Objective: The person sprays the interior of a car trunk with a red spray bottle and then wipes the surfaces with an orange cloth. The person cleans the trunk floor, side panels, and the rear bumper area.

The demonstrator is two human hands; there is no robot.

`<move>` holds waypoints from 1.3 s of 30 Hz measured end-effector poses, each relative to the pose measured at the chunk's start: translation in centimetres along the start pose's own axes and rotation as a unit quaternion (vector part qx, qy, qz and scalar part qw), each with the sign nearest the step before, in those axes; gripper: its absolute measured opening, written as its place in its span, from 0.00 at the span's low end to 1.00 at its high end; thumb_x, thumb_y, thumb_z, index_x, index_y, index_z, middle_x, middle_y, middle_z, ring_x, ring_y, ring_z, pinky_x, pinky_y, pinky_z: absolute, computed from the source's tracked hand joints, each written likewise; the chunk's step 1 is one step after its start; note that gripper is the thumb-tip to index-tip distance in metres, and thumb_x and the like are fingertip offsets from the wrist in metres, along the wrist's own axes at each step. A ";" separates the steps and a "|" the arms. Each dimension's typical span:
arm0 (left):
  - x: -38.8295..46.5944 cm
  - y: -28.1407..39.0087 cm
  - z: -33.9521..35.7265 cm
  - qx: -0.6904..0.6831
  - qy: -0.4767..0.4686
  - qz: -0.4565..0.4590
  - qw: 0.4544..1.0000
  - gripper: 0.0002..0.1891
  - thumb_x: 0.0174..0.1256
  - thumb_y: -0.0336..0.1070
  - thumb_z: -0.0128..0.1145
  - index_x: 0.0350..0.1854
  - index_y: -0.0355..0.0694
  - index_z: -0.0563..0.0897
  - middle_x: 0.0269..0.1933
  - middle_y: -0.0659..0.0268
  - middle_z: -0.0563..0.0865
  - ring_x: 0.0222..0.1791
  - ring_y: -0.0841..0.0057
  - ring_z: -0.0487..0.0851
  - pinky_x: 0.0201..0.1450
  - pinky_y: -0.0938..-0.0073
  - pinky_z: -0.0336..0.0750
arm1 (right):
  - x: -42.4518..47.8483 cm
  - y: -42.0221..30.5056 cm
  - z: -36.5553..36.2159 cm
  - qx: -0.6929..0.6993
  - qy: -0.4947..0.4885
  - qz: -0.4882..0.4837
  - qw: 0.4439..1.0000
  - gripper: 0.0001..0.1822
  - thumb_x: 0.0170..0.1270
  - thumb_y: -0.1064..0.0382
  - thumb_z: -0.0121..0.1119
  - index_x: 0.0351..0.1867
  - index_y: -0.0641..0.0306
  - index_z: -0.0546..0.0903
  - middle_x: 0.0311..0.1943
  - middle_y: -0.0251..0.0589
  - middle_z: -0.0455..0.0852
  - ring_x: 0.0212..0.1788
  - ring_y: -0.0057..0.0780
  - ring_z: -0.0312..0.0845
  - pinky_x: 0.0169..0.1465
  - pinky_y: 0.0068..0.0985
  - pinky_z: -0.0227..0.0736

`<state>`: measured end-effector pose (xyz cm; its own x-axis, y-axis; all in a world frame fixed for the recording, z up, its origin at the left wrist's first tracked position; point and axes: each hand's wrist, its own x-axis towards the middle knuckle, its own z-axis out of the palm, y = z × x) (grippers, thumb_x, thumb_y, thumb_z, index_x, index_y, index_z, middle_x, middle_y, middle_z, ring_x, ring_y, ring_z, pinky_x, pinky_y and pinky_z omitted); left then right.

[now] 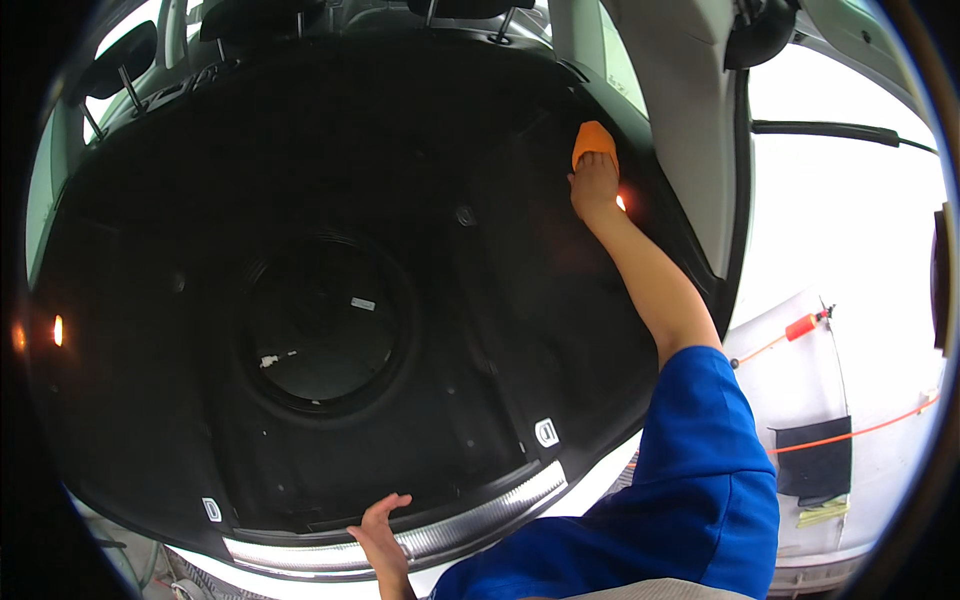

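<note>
In the open boot of a car, my right hand [596, 184] is reaching far forward along the right side. An orange cloth or pad [595, 140] lies under its fingers, against the dark side trim [637, 169]. Just beside the wrist a small lamp [621, 202] glows. My left hand [382, 536] holds nothing; its thumb and fingers are spread over the ribbed metallic sill plate [480, 521] at the boot's rear edge. Whether it touches the plate I cannot tell. Between the hands stretches the black boot floor [420, 315] with a round spare-wheel well [330, 330].
A white label [363, 304] and white bits lie in the well. Tie-down loops [212, 510] flank the sill. Seat headrests [124, 60] rise at the far end, a second lamp [58, 330] glows left. Outside right, an orange hose [855, 433] crosses a black pouch [814, 461].
</note>
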<state>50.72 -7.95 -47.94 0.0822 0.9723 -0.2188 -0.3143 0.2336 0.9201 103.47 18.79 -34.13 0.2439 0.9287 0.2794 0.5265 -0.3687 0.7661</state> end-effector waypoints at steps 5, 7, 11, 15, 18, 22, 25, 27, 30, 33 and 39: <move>0.4 -3.5 -4.9 -0.015 -0.086 0.001 0.996 0.48 0.69 0.72 0.18 0.57 0.29 0.76 0.54 0.47 0.82 0.58 0.58 0.77 0.68 0.56 0.61 | 8.1 -1.9 3.3 -0.052 -0.044 -0.028 0.997 0.28 0.73 0.42 0.38 0.57 0.59 0.79 0.55 0.37 0.80 0.61 0.31 0.68 0.66 0.30 0.52; 0.2 -3.4 -4.6 0.001 -0.060 -0.014 0.998 0.48 0.69 0.71 0.16 0.58 0.29 0.75 0.54 0.47 0.82 0.59 0.59 0.76 0.69 0.56 0.61 | 8.6 -3.0 2.8 -0.038 -0.093 -0.037 0.994 0.28 0.73 0.42 0.37 0.56 0.59 0.80 0.54 0.37 0.80 0.60 0.31 0.68 0.66 0.31 0.52; 1.0 0.5 0.7 0.034 0.011 -0.009 0.999 0.43 0.72 0.67 0.18 0.46 0.31 0.81 0.43 0.50 0.85 0.51 0.60 0.81 0.66 0.61 0.61 | 2.1 -2.4 3.5 0.025 -0.073 -0.027 0.997 0.22 0.72 0.48 0.43 0.46 0.59 0.85 0.48 0.36 0.83 0.57 0.31 0.70 0.62 0.33 0.55; 0.5 -0.1 0.8 0.006 -0.023 0.013 1.000 0.42 0.73 0.67 0.21 0.45 0.31 0.80 0.42 0.51 0.85 0.48 0.60 0.82 0.61 0.60 0.68 | -8.7 0.9 -1.2 0.135 -0.002 0.003 0.991 0.16 0.63 0.55 0.55 0.40 0.64 0.86 0.42 0.41 0.85 0.54 0.36 0.73 0.60 0.34 0.58; -0.3 0.5 0.6 0.011 -0.039 0.033 0.999 0.42 0.73 0.67 0.21 0.45 0.31 0.80 0.42 0.51 0.85 0.48 0.60 0.82 0.61 0.60 0.68 | -14.8 3.3 -2.1 0.165 0.064 -0.002 0.984 0.13 0.61 0.59 0.53 0.38 0.63 0.86 0.43 0.42 0.85 0.55 0.35 0.72 0.62 0.34 0.57; -1.4 1.1 -0.6 0.017 -0.065 0.038 0.997 0.41 0.73 0.66 0.22 0.46 0.30 0.80 0.42 0.50 0.85 0.48 0.59 0.82 0.61 0.60 0.67 | -14.2 4.6 -3.5 0.196 0.194 0.045 0.960 0.13 0.58 0.60 0.56 0.38 0.64 0.85 0.39 0.43 0.84 0.51 0.39 0.72 0.57 0.36 0.61; -1.6 1.9 -0.5 0.003 -0.074 0.051 0.996 0.42 0.73 0.67 0.20 0.48 0.30 0.80 0.43 0.50 0.85 0.50 0.59 0.81 0.64 0.59 0.64 | -11.9 4.6 -4.3 0.158 0.135 0.083 0.975 0.15 0.59 0.57 0.59 0.41 0.65 0.84 0.39 0.44 0.82 0.48 0.42 0.72 0.56 0.37 0.62; -2.0 2.1 -0.6 -0.008 -0.080 0.064 0.995 0.42 0.74 0.65 0.18 0.48 0.31 0.81 0.43 0.50 0.86 0.52 0.60 0.81 0.68 0.59 0.59 | -12.6 4.2 -5.3 0.138 0.089 0.081 0.983 0.15 0.59 0.56 0.58 0.40 0.65 0.84 0.39 0.44 0.82 0.49 0.42 0.72 0.56 0.36 0.62; -2.8 1.5 -1.2 0.038 -0.074 0.063 0.995 0.43 0.74 0.65 0.16 0.49 0.31 0.81 0.43 0.50 0.86 0.53 0.61 0.80 0.71 0.59 0.56 | -12.6 4.4 -5.1 0.124 0.094 0.063 0.986 0.14 0.59 0.57 0.57 0.40 0.62 0.84 0.40 0.42 0.83 0.50 0.39 0.71 0.56 0.35 0.61; -3.0 0.0 -1.5 0.069 -0.095 0.038 0.992 0.44 0.73 0.65 0.14 0.49 0.31 0.80 0.44 0.50 0.86 0.55 0.63 0.79 0.72 0.59 0.54 | -11.7 4.7 -3.9 0.102 0.093 0.021 0.990 0.14 0.56 0.60 0.56 0.43 0.60 0.84 0.42 0.39 0.85 0.53 0.35 0.71 0.55 0.34 0.60; -2.3 1.8 0.5 0.225 -0.170 0.124 0.951 0.45 0.72 0.64 0.10 0.47 0.35 0.82 0.46 0.56 0.86 0.53 0.62 0.79 0.71 0.51 0.55 | -9.7 1.7 -3.2 0.122 0.128 0.093 0.980 0.13 0.50 0.63 0.60 0.37 0.65 0.83 0.38 0.44 0.84 0.50 0.41 0.72 0.54 0.38 0.60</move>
<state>50.45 -9.79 -45.64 0.3840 0.9206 0.0715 0.0657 -0.1044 0.9924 99.43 9.24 -33.70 0.1586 0.8122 0.5614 0.6796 -0.5023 0.5347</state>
